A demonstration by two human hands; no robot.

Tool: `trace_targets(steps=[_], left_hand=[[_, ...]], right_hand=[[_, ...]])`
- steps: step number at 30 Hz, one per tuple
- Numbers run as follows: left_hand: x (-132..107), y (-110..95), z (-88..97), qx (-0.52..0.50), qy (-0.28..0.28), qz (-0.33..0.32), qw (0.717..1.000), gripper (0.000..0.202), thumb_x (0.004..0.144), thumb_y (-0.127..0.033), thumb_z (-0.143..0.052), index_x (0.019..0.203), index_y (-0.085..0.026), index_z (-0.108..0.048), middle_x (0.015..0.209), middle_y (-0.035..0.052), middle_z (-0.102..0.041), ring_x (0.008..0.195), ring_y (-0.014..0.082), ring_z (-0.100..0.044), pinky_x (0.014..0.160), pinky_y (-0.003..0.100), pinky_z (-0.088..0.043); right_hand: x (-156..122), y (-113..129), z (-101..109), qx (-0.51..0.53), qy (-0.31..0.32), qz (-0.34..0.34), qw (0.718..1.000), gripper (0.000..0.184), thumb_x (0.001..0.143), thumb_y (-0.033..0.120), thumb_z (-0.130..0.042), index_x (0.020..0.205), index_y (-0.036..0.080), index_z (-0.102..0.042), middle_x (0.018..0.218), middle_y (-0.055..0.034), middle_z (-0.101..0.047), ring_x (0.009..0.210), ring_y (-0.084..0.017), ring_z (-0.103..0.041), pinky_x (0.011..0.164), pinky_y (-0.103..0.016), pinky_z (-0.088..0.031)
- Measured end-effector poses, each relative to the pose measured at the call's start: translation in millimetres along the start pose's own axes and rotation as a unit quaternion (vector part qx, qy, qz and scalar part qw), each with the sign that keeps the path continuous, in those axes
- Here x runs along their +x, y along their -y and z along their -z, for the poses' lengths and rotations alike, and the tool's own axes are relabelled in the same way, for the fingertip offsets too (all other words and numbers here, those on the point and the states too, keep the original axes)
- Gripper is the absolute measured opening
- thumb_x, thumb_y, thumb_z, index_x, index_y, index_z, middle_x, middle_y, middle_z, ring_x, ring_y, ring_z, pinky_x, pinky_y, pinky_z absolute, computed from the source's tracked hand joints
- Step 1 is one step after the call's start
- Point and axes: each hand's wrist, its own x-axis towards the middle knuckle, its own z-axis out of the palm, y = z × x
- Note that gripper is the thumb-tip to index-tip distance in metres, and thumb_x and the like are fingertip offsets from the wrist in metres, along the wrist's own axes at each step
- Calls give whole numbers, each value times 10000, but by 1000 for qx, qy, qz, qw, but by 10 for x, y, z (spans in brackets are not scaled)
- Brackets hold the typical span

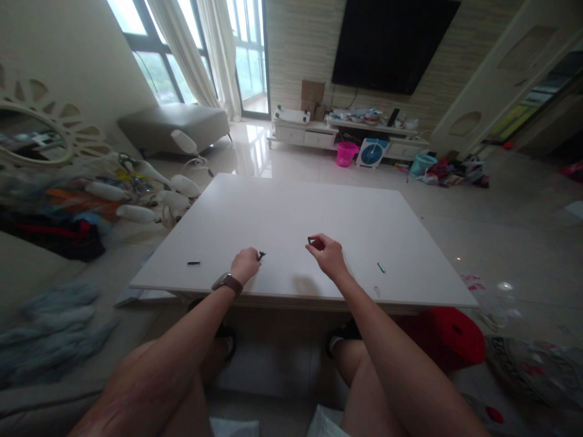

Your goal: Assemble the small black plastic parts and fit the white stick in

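Note:
I sit at a low white table (282, 206). My left hand (245, 264), a watch on its wrist, is closed in a pinch around a small dark part (261, 255) just above the tabletop. My right hand (325, 254) is closed too, its fingers gripping another small dark piece (311, 241). The hands are about a hand's width apart near the table's front edge. A short black piece (194, 263) lies on the table left of my left hand. A small greenish piece (381, 267) lies right of my right hand.
A red stool (449, 334) stands by the table's front right corner. Clutter and white bottles (136, 194) are piled at the left, a grey bench (173, 124) behind. A TV stand (346, 136), pink basket (345, 153) and fan (371, 152) stand at the far wall.

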Motion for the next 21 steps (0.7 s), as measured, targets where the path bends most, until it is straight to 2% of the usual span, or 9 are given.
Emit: trace_targets(steps=[6, 14, 16, 18, 19, 21], left_hand=[[52, 153, -94, 18, 11, 19, 1000, 223, 768, -214, -627, 972, -183, -712, 993, 138, -732, 942, 254, -678, 752, 284, -480], [75, 157, -138, 25, 35, 11, 999, 311, 752, -270, -674, 1044, -163, -659, 1049, 142, -707, 979, 270, -665, 779, 303, -488], [58, 98, -87, 28, 21, -2, 999, 388, 737, -268, -697, 1096, -136, -631, 1088, 163, -686, 993, 279, -656, 795, 318, -492], [26, -20, -15, 9, -19, -31, 999, 406, 751, -248, -691, 1128, -121, -611, 1120, 172, -667, 1003, 270, -646, 826, 329, -490], [4, -103, 23, -19, -35, -48, 998, 378, 765, -235, -677, 1122, -128, -614, 1106, 158, -670, 1002, 257, -642, 845, 329, -487], [-61, -306, 95, -124, -18, -75, 989, 277, 788, -216, -644, 1058, -152, -643, 978, 101, -697, 920, 216, -652, 823, 314, -494]], right_hand=[[-12, 0, 44, -14, 17, -2, 1000, 119, 771, 226, -729, 885, 199, -710, 722, -9, -711, 658, -165, -658, 685, -294, -502], [-33, 35, 35, -18, 66, -1, 998, 113, 757, 215, -754, 865, 200, -725, 695, -1, -701, 642, -153, -640, 664, -280, -480], [-40, 28, 26, -23, 77, 2, 997, 101, 749, 213, -760, 843, 197, -724, 673, 6, -685, 623, -144, -619, 646, -272, -465], [-43, 23, 15, -33, 84, 2, 996, 88, 742, 211, -761, 818, 196, -720, 654, 14, -668, 609, -137, -599, 628, -264, -448], [-45, 24, 10, -36, 87, 1, 996, 85, 739, 208, -761, 810, 196, -716, 646, 18, -662, 604, -134, -592, 623, -261, -442], [-48, 31, 1, -33, 94, -5, 995, 96, 732, 205, -761, 811, 195, -707, 635, 24, -656, 594, -129, -584, 618, -257, -437]])
